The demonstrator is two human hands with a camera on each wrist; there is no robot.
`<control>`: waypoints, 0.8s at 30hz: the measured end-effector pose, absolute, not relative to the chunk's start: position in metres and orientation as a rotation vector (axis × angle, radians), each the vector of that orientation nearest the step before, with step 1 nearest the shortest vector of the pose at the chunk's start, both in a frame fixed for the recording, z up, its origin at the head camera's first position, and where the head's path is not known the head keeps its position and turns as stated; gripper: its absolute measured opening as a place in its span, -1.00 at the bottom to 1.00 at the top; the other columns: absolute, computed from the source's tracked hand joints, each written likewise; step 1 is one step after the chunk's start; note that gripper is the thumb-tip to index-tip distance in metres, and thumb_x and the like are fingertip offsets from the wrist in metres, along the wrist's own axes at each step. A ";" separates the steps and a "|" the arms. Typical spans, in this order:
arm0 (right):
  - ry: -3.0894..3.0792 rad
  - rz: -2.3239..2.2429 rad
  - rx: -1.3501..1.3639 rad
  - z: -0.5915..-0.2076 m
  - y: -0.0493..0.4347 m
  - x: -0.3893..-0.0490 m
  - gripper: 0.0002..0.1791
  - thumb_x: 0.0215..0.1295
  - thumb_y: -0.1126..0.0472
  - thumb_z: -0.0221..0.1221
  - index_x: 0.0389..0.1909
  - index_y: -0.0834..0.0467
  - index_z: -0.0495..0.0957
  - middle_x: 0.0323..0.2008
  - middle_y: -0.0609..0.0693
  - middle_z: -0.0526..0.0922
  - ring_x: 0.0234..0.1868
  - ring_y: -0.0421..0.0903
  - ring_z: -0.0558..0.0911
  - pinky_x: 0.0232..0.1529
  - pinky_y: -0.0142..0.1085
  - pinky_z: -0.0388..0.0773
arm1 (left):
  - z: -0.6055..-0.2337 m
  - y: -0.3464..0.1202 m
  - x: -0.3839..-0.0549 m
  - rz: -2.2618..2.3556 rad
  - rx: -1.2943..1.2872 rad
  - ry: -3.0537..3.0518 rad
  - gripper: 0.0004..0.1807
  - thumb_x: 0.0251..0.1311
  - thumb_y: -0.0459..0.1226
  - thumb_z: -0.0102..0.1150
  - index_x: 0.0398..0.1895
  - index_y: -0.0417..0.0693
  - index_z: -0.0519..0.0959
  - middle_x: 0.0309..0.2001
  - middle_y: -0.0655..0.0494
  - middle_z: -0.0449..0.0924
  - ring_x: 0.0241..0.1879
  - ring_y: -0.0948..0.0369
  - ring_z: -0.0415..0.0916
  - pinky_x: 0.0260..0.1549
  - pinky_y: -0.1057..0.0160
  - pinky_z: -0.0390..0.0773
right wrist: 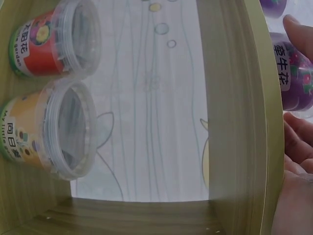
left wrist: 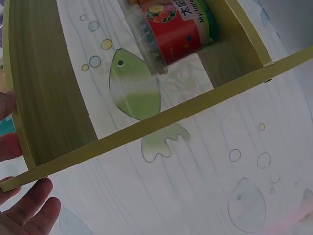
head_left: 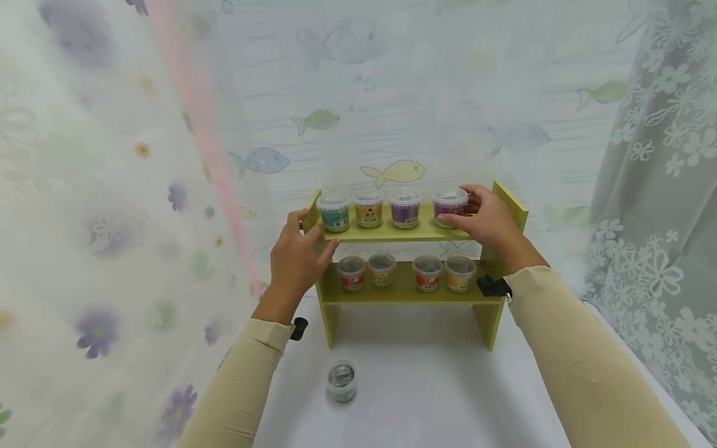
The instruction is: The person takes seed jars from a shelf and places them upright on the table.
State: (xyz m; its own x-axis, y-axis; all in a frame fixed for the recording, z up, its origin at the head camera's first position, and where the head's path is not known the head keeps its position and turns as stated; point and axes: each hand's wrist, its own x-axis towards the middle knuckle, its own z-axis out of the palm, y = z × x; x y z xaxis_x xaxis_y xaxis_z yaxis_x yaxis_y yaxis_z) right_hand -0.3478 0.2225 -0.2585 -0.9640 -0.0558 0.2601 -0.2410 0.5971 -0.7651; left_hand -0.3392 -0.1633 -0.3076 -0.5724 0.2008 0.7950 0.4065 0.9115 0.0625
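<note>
My left hand (head_left: 294, 255) is at the shelf's left end, fingers spread and loosely bent. The left wrist view shows the end panel (head_left: 329, 322) running between them, some outside it and others by the front edge of the upper board (head_left: 392, 238). I cannot tell how hard they press. I judge this hand is best used as a light brace, with the fingertips clear of the teal cup (head_left: 335, 219) right beside them.

On the table (head_left: 403, 373), in front of the shelf's left part, stands a small clear cup (head_left: 343, 391), well apart from both hands. Next along the upper board come an orange cup (head_left: 368, 216) and a purple cup (head_left: 404, 216). Below, on the lower board (head_left: 411, 302), are a red and an orange cup at left, a gap, then another such pair at right.

Past a gap on the upper board is the second purple cup (head_left: 450, 202), the one I have in my right hand (head_left: 492, 218). I pinch it from its right side, thumb across the front and fingers bent round behind. Whether its base touches the board I cannot tell. To set it well, I should grip the body rather than the lid, squeeze gently because the plastic looks thin, hold it upright, line its front up with the row, and free my fingers without brushing the right end panel (head_left: 512, 208).
</note>
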 end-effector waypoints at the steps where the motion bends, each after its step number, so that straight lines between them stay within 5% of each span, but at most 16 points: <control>1: -2.610 1.304 0.250 -0.258 0.223 -0.348 0.17 0.18 -0.34 0.39 0.65 0.05 0.04 0.45 0.24 0.38 0.45 0.20 0.41 0.38 0.17 0.43 | -0.308 -0.164 -0.339 -0.300 -0.431 -2.192 -0.60 0.29 0.12 0.36 -0.36 -0.02 0.66 0.35 -0.17 0.41 0.04 -0.07 0.63 -0.37 -0.01 0.70; 15: -2.605 1.297 0.246 -0.259 0.222 -0.347 0.15 0.17 -0.44 0.33 0.63 0.04 0.12 0.22 0.19 0.51 0.18 0.10 0.52 0.14 0.02 0.60 | -0.308 -0.162 -0.337 -0.313 -0.420 -2.203 -0.62 0.29 0.11 0.36 -0.35 0.01 0.65 0.37 -0.16 0.39 0.03 -0.06 0.63 -0.40 0.00 0.69; 24: -2.570 1.334 0.270 -0.258 0.222 -0.349 -0.08 0.24 -0.46 0.25 0.40 0.11 0.43 0.22 0.14 0.58 0.14 0.04 0.57 0.18 -0.11 0.57 | -0.308 -0.162 -0.339 -0.314 -0.415 -2.205 -0.63 0.29 0.11 0.36 -0.35 0.00 0.65 0.36 -0.16 0.40 0.05 -0.06 0.63 -0.36 0.00 0.70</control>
State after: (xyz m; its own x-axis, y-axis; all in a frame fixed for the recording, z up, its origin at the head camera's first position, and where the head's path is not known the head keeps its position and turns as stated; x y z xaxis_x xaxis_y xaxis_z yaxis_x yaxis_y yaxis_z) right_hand -0.3488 0.2221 -0.2583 -0.9558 -0.0556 0.2887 -0.2681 0.5679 -0.7782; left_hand -0.3385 -0.1622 -0.3081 -0.5852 0.1862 0.7892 0.3988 0.9135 0.0802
